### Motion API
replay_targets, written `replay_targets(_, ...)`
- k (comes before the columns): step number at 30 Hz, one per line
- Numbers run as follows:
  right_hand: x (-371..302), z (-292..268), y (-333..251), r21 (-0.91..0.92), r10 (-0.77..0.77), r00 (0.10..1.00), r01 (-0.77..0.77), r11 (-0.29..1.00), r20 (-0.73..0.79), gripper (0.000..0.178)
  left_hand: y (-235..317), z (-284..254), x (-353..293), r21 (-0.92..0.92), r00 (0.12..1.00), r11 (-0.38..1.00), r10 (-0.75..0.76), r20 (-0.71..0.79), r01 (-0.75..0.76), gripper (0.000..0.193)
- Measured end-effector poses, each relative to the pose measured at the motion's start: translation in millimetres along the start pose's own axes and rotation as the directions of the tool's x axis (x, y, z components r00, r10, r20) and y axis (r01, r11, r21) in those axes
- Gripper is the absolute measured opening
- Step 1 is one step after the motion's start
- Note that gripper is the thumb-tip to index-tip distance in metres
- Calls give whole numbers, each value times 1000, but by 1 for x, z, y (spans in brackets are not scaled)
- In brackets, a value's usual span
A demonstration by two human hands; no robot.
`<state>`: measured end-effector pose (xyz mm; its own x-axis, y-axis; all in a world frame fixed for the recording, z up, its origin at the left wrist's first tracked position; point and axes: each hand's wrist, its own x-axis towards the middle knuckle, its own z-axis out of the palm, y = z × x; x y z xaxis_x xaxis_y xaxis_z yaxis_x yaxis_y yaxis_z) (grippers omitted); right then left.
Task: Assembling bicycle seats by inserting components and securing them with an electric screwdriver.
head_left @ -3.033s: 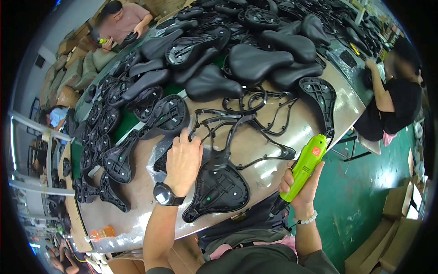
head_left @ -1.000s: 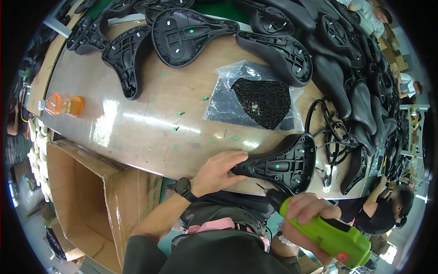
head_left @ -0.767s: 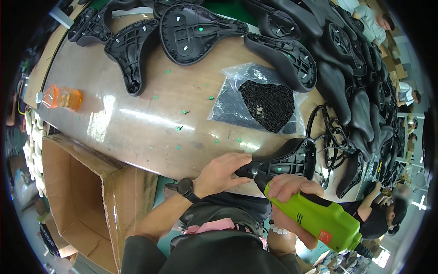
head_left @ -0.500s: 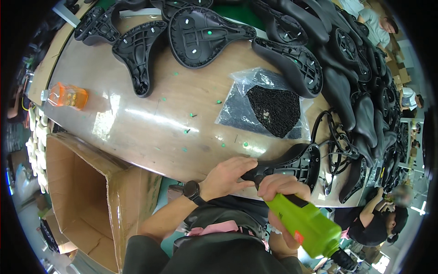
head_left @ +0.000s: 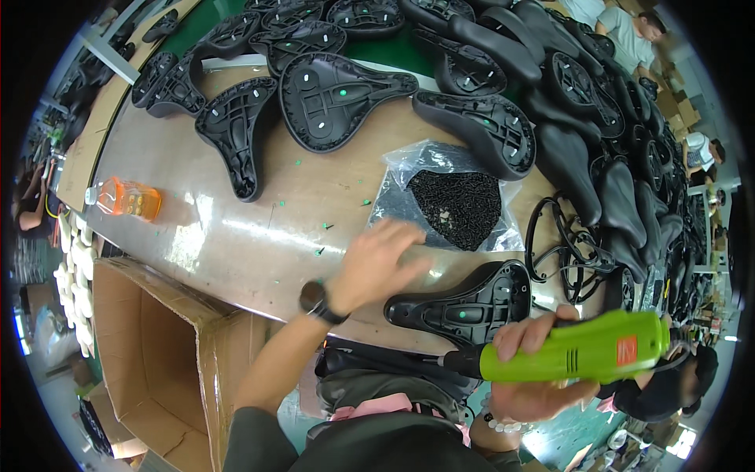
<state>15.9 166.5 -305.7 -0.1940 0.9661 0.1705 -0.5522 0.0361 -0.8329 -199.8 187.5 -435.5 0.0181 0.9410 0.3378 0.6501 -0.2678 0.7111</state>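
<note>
My right hand is wrapped around a bright green electric screwdriver, whose black nose and thin bit point left, just below the near edge of a black bicycle saddle. This saddle lies underside up at the table's near edge, with its ribbed shell and a green dot showing. My left hand hovers above the table, slightly blurred, fingers apart and holding nothing. It is nearest to a clear plastic bag that lies open, with a heap of small black screws on it.
More upturned saddles line the far side, and a large pile rises at right. Black cable-like loops lie beside the near saddle. An orange drink bottle stands left, above an open cardboard box. Co-workers are at right.
My left hand has left the saddle's nose and moved up toward the screw bag. The screwdriver has come away from the saddle and swung to lie nearly level, pointing left.
</note>
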Motion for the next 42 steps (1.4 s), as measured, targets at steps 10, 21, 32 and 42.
replay_targets(10, -10, -34, -20, -108, -198, 977, 189, 976, -85, 90, -30, 44, 83, 441, 983, 895, 127, -129, -58, 14)
replay_targets(21, -8, -67, -41, -193, -461, 851, 511, 837, 252, 103, 56, 35, 47, -6, 855, 867, 491, 167, -497, 9)
replay_targets(32, -12, -69, -50, -236, -411, 887, 454, 859, 211, 88, 114, 73, 15, -60, 773, 804, 587, 242, -592, 18)
replay_targets(42, -22, -105, -69, -54, -298, 945, 294, 954, -133, 113, 20, 55, 92, 480, 990, 869, 140, -9, -119, 32)
